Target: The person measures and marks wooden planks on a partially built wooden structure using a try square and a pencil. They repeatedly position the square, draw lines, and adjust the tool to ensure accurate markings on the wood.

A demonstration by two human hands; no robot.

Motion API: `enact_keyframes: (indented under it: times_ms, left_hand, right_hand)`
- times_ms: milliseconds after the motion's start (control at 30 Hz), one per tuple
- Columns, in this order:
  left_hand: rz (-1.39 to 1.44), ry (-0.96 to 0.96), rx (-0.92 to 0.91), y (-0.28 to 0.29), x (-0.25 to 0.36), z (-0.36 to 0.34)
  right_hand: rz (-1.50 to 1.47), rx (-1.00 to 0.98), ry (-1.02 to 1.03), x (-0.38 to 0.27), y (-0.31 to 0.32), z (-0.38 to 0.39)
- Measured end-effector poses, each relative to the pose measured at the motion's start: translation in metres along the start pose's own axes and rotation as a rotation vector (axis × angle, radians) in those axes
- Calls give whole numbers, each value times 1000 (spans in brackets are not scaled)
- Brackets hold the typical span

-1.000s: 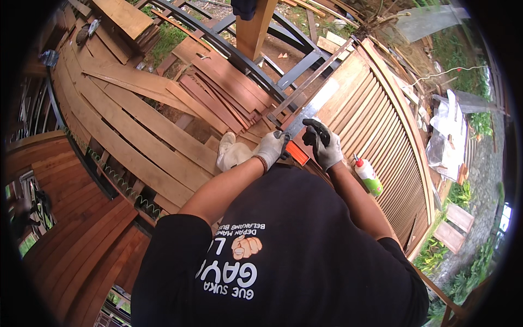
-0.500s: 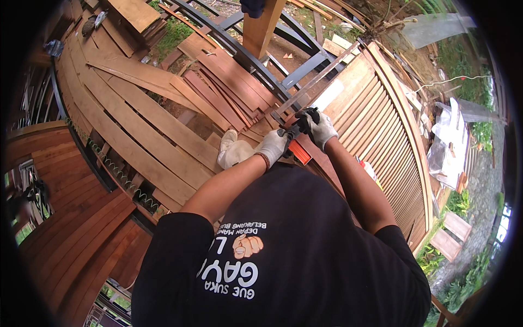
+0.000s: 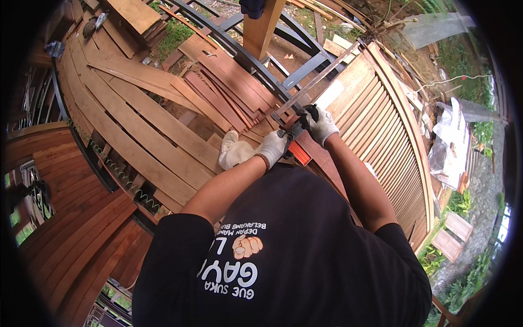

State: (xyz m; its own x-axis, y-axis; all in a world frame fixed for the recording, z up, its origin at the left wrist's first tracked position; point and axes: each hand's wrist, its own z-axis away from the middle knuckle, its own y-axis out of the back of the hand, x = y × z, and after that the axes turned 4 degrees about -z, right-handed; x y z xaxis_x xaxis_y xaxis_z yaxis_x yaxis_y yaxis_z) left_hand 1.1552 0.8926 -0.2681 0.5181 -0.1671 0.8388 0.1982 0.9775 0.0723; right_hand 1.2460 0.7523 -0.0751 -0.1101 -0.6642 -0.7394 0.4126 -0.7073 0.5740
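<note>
Left hand: here it is mid-frame, white glove, black fingers curled against a narrow grey metallic-looking piece; how tight, I can't tell.
Right hand: matching glove, just up and right, black fingers bent at the grey piece's upper end; pinching or merely touching, can't tell.
Orange straight-edged block: centre of the frame, just below the grey piece.
Work in hand: two-handed handling of the grey piece, by my reading.
Next move: calls for steady, matched hands, I'd judge.
Half-hidden white container: right of centre, peeking past the right forearm, beside brown wooden slats; contents out of sight.
</note>
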Motion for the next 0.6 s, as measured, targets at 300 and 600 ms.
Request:
enact_keyframes:
  times_ms: [300, 600]
  left_hand:
    - [177, 160, -82, 12, 49, 24]
    - [312, 227, -123, 17, 74, 41]
  right_hand:
    - [-257, 249, -3, 13, 34, -1]
    - [-439, 303, -50, 23, 2, 64]
